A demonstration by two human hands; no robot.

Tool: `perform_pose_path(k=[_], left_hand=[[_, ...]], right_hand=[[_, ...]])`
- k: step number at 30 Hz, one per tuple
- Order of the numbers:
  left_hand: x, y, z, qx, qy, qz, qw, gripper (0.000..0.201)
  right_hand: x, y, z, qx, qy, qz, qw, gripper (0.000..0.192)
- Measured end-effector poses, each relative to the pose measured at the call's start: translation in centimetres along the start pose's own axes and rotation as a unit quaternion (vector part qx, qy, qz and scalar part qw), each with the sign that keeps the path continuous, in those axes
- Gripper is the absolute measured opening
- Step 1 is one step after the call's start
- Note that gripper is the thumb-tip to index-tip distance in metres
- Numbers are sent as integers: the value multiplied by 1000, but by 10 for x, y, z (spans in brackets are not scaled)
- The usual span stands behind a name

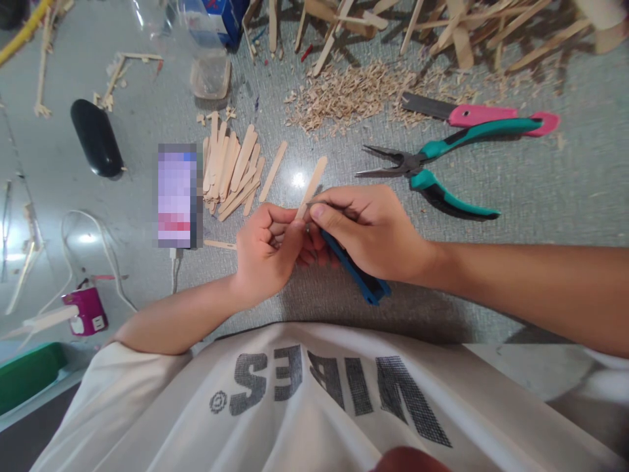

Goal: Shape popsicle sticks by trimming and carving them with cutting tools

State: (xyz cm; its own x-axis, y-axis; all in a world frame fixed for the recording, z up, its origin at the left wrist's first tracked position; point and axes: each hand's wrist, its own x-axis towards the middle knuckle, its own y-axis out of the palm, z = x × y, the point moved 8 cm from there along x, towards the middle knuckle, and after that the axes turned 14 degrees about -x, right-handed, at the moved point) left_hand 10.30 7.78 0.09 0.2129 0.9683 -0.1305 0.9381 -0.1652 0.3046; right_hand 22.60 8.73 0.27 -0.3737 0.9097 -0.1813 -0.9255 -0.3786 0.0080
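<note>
My left hand (pixel 270 246) is closed, pinching the lower part of a wooden craft stick (pixel 314 177) that points up and away. My right hand (pixel 368 226) is wrapped round a blue-handled cutter (pixel 356 269), its thumb and forefinger close against the stick. The cutter's handle slants down to the right below the palm, and its working end is mostly hidden by my fingers. Just left of the held stick lies a single craft stick (pixel 273 172), beside a pile of similar sticks (pixel 230 164).
Teal-handled long-nose pliers (pixel 415 164) lie open at right, touching a pink cutter (pixel 484 116). Wood shavings (pixel 348 98) are heaped beyond my hands. A phone (pixel 177 196) with a cable, a black case (pixel 97 137) and a purple adapter (pixel 88 311) are on the left.
</note>
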Motion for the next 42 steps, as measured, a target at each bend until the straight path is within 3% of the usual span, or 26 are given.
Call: perform_pose_path(k=[14, 30, 42], left_hand=[[0, -2, 4, -23, -30, 4, 999, 41], [-2, -2, 3, 1, -12, -9, 1000, 41], [-4, -1, 8, 23, -6, 0, 1000, 37]], right_hand=[[0, -2, 0, -3, -9, 9, 1000, 40], [-1, -2, -1, -1, 32, 1, 999, 37], [-3, -4, 1, -68, 22, -25, 997, 43]])
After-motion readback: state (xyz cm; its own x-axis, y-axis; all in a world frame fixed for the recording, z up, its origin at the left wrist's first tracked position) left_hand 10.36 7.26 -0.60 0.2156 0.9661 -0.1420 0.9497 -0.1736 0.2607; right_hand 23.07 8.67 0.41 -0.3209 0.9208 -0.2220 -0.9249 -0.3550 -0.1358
